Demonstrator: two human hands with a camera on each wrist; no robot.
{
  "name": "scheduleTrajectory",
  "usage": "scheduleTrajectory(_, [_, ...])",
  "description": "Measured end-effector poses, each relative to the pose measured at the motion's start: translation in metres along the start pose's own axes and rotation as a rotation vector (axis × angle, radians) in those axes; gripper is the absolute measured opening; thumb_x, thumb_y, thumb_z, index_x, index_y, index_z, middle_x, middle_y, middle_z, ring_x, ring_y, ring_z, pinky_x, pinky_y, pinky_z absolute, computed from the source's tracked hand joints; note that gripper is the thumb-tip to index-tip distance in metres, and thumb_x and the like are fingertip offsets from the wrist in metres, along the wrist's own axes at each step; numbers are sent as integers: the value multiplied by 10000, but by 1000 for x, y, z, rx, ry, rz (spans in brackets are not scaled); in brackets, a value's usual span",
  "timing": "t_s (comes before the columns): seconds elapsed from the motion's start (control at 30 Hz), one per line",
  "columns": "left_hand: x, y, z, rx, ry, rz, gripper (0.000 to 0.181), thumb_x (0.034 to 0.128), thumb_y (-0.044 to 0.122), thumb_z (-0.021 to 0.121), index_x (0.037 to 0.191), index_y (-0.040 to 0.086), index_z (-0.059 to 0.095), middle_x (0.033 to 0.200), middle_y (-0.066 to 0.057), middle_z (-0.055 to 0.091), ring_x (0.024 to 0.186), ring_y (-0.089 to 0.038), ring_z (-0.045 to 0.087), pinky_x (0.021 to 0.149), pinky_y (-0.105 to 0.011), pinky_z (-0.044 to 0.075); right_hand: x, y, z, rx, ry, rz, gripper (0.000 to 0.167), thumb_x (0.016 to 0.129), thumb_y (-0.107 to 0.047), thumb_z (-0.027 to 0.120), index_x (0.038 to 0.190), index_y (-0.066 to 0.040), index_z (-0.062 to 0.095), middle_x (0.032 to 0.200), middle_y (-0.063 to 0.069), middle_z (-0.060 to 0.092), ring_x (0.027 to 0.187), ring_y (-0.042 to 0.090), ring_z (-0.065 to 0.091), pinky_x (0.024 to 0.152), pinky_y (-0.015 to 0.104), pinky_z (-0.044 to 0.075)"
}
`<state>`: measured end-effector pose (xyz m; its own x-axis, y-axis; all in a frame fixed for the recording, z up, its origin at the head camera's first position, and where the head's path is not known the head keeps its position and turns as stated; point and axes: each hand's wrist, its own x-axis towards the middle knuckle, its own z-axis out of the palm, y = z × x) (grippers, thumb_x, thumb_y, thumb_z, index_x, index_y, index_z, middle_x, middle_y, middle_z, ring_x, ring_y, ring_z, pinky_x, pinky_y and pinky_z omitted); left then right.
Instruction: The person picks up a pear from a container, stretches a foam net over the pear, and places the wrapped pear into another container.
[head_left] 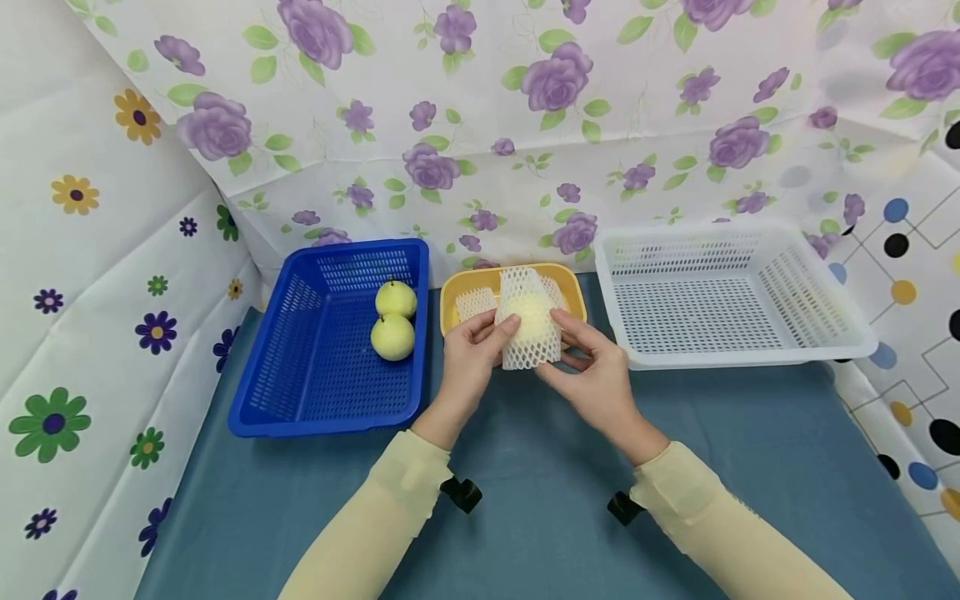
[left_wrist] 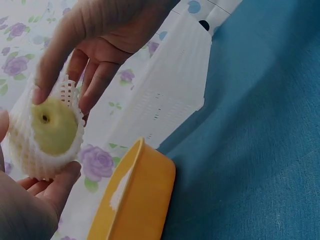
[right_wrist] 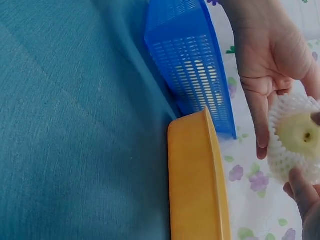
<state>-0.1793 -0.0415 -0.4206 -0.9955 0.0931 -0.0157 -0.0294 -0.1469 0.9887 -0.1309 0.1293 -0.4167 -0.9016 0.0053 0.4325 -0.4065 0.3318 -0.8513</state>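
A pale yellow-green pear [left_wrist: 56,127] sits inside a white foam net sleeve [head_left: 519,357], held up over the front of the yellow tray [head_left: 447,310]. My left hand [head_left: 471,357] grips the sleeved pear from the left, thumb on the net. From the other side my right hand [head_left: 596,379] holds it, with fingers at the net's edge. Both wrist views show the pear's end with its dark small hollow, bare in the sleeve's opening. More foam net sleeves [head_left: 476,302] lie in the tray, partly hidden behind the held pear.
To the left stands a blue basket [head_left: 318,367] with two unwrapped pears [head_left: 393,337] near its right wall. A white basket [head_left: 705,312] stands on the right. Blue-green cloth [head_left: 540,500] covers the table, and a flowered sheet [head_left: 480,150] hangs behind.
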Motion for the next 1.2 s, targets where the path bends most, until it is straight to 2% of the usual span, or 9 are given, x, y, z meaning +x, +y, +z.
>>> scheduleTrajectory(0.1, [1, 1, -1, -19, 3, -19, 496, 773, 407, 745, 1157, 112, 641, 1064, -95, 704, 900, -170, 696, 708, -300, 587, 0, -15, -3, 44, -63, 9, 650, 746, -109, 782, 1333, -54, 508, 1386, 122, 489, 1090, 293, 608, 802, 394, 558])
scheduleTrajectory(0.2, [1, 1, -3, -42, 12, -44, 499, 760, 384, 764, 1158, 111, 639, 1070, -92, 702, 896, -161, 695, 710, -291, 586, 2, -19, -5, 148, -86, 49, 579, 791, -95, 741, 1314, -5, 510, 1392, 157, 472, 1129, 339, 578, 801, 347, 566])
scheduleTrajectory(0.33, [2, 2, -5, -78, -3, -63, 506, 754, 359, 775, 1168, 107, 630, 1091, -99, 693, 908, -165, 691, 729, -299, 585, 7, -17, -7, 236, -32, 130, 452, 846, -106, 686, 1257, 19, 546, 1312, 169, 537, 1110, 373, 581, 786, 240, 563])
scheduleTrajectory(0.43, [2, 3, -5, -97, -30, -63, 505, 759, 343, 774, 1178, 106, 621, 1102, -102, 686, 915, -170, 687, 738, -303, 585, 12, -13, -8, 237, -11, 207, 479, 844, -172, 698, 1266, -8, 542, 1275, 146, 563, 1085, 356, 591, 775, 206, 550])
scheduleTrajectory(0.53, [1, 3, -5, -127, -53, -55, 491, 771, 326, 765, 1182, 102, 617, 1100, -100, 684, 913, -164, 682, 731, -293, 584, 15, -5, -9, 265, -76, 314, 574, 845, -260, 698, 1345, -82, 482, 1292, 113, 545, 1109, 290, 586, 783, 221, 555])
scheduleTrajectory(0.63, [1, 1, -5, -175, -73, -60, 469, 796, 310, 745, 1185, 84, 614, 1089, -96, 681, 909, -146, 672, 727, -276, 580, 17, 3, -9, 315, -192, 403, 641, 858, -330, 672, 1413, -165, 398, 1317, 92, 540, 1132, 214, 590, 812, 254, 555])
scheduleTrajectory(0.77, [1, 0, -5, -196, -88, -76, 470, 825, 323, 712, 1203, 65, 605, 1077, -80, 681, 904, -121, 661, 732, -249, 572, 17, 10, -7, 417, -278, 429, 664, 862, -296, 670, 1433, -181, 352, 1329, 125, 549, 1115, 190, 615, 833, 300, 559])
scheduleTrajectory(1.0, [2, 0, -5, -52, -85, -76, 460, 821, 396, 696, 1188, 127, 627, 971, -14, 703, 733, -61, 586, 557, -167, 449, 17, 15, -5, 425, -181, 438, 694, 758, -209, 777, 1372, -162, 456, 1242, 143, 614, 985, 187, 673, 766, 305, 579])
scheduleTrajectory(1.2, [3, -3, -8, -35, -107, -71, 433, 816, 345, 708, 1183, 128, 636, 929, -8, 706, 619, -75, 505, 487, -182, 365, 17, 17, -4, 395, -133, 435, 720, 697, -209, 821, 1338, -152, 500, 1198, 129, 644, 899, 203, 699, 737, 330, 585])
